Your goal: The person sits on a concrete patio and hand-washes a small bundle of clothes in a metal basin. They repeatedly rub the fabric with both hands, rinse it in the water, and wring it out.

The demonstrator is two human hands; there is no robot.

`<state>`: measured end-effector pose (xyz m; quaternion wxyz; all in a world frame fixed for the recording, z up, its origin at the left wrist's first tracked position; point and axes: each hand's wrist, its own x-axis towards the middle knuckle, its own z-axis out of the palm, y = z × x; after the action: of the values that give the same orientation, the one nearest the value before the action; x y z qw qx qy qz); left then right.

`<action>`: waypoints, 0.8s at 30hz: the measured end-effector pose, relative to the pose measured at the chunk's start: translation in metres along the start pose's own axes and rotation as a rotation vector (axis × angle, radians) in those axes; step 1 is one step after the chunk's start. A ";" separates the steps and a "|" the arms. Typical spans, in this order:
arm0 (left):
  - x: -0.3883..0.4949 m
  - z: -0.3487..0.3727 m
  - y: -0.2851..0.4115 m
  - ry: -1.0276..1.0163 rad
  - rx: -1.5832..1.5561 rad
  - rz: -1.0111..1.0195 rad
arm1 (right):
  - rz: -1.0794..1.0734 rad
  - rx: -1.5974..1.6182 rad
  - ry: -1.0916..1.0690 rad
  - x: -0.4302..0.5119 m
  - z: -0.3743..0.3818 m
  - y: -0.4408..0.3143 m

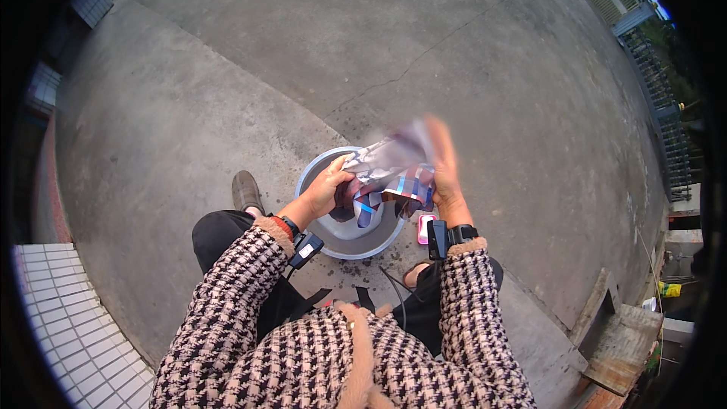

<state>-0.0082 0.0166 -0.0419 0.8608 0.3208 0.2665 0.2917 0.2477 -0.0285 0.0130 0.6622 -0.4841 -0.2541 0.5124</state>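
Observation:
A wet-looking plaid cloth (392, 173), with red-brown, blue and white checks and a pale grey side, is stretched between my two hands above a round basin. My left hand (329, 186) grips its left end over the basin's rim. At the cloth's right end, my right hand (445, 165) holds on, its fingers blurred by motion. Below, the grey-blue basin (355, 251) stands on the concrete between my feet, with whitish water (349, 229) inside. The cloth hides part of the basin's far side.
To the basin's right, a pink soap dish (422, 241) carries a white bar of soap (425, 226). Dark wet spots dot the concrete (352, 275). White-tiled ledge (85, 318) lies at left; a concrete slab structure (619, 346) stands at lower right, railings (659, 102) at far right.

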 end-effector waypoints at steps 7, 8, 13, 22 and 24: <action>-0.004 0.018 0.005 0.041 -0.069 -0.015 | -0.641 -0.836 -0.396 -0.047 0.067 0.041; -0.006 0.019 0.002 0.070 -0.055 -0.059 | -0.680 -0.881 -0.457 -0.065 0.080 0.048; -0.012 0.024 -0.011 0.402 0.058 -0.144 | -0.597 -1.061 -0.417 -0.086 0.089 0.080; -0.006 0.019 -0.030 0.416 -0.128 -0.189 | -0.660 -1.146 -0.058 -0.055 0.089 0.090; -0.008 0.007 -0.022 0.286 -0.202 -0.195 | -0.694 -1.081 -0.137 -0.079 0.099 0.091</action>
<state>-0.0020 -0.0052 -0.0504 0.8661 0.1606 0.3853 0.2750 0.0983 -0.0630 -0.0163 0.4345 -0.6051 -0.6599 0.0981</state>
